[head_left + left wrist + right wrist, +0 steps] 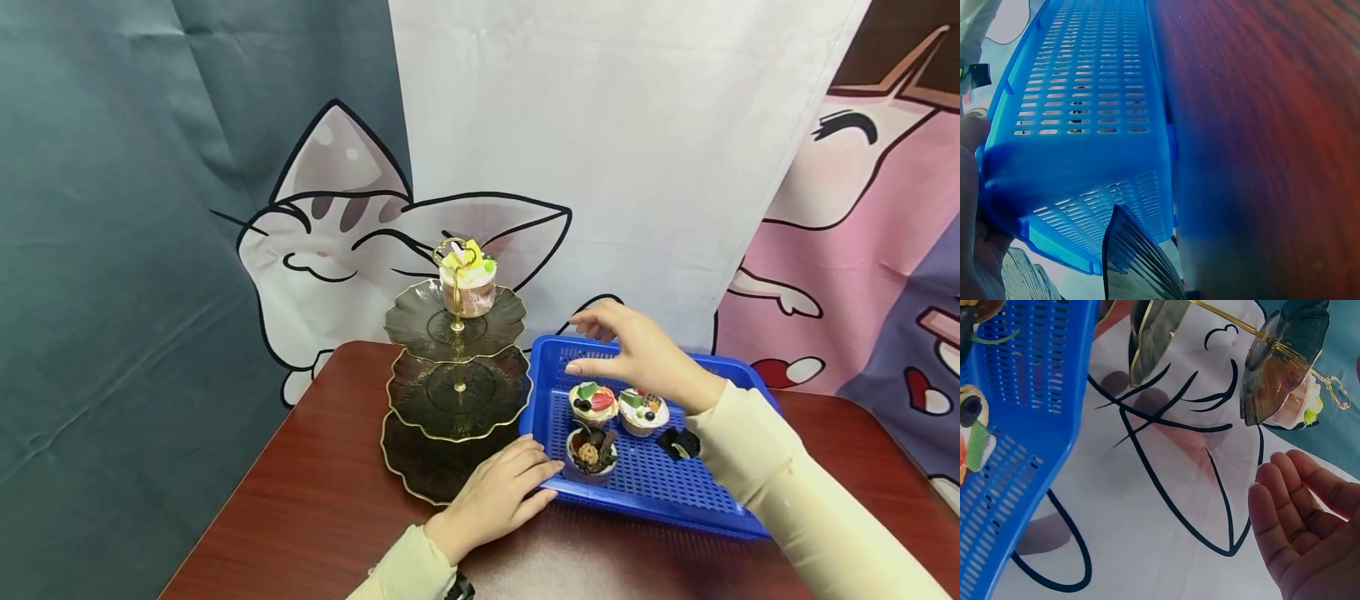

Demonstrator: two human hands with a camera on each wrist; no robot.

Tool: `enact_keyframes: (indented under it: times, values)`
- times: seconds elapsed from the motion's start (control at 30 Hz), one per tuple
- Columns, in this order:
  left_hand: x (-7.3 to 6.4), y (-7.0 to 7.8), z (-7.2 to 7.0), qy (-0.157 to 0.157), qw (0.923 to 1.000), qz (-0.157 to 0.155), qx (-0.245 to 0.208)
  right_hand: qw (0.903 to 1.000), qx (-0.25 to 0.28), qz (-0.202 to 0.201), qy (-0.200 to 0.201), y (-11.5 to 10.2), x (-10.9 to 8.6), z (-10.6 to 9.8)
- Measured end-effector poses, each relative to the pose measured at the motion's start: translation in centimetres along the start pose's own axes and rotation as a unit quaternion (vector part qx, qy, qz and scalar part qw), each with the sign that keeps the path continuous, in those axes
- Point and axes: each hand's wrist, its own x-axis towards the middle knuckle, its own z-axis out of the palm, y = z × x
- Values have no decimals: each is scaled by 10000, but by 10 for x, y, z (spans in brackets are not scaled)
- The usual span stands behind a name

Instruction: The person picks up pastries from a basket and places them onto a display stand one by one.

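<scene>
In the head view, the left hand (502, 492) rests at the near left corner of a blue basket (645, 502), its fingers nearly straight and touching the rim. The right hand (633, 354) hangs above the basket, thumb apart from the loosely bent fingers, with nothing held between them. Three cupcakes sit inside the basket on its left side: a fruit-topped cupcake (594, 402), a white cupcake (642, 412) just right of it, and a chocolate cupcake (590, 457) nearer the person. Left of the basket, a three-tier stand (416, 400) with wavy gold edges stands upright on the brown table (315, 492); a yellow-topped cupcake (477, 293) sits on its top plate, behind the central rod. A cloth (622, 108) with a cartoon cat hangs behind. In the left wrist view, part of the left hand shows at the left edge against the basket rim, with plate edges of the stand below and tabletop to the right. In the right wrist view, the right hand's fingers are softly bent and bare of any object, near the stand's top plate and its cupcake; the basket fills the left side, with cupcake toppings partly visible.
</scene>
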Motion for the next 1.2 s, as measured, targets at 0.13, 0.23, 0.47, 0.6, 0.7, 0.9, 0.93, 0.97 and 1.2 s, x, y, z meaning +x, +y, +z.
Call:
enact_keyframes:
  times: [0.13,0.23,0.47,0.6,0.7,0.9,0.93,0.97,1.2]
  values:
    - [0,0,0,6,10000,8,-19,10000,-54,-73,40,3,-6,3]
    - [0,0,0,20,10000,6,-28,9999,-78,-100,57,4,-10,5]
    - [0,0,1,-7,10000,-13,-45,9998,-175,-17,-87,6,-22,9]
    - [0,0,1,-12,9999,-22,-98,9994,-204,163,-248,8,-29,12]
    - [0,1,1,-13,10000,-34,-83,9991,-254,208,-285,9,-33,15]
    - [-1,1,1,-25,10000,-43,-30,9981,-381,353,-319,14,-42,22]
    - [-1,0,1,-27,10000,-43,-22,9978,-417,388,-338,15,-43,23]
    - [-1,0,1,-11,10000,-30,-16,9976,-436,417,-350,15,-45,23]
    - [-1,0,1,24,10000,9,-28,9976,-439,411,-356,21,-56,32]
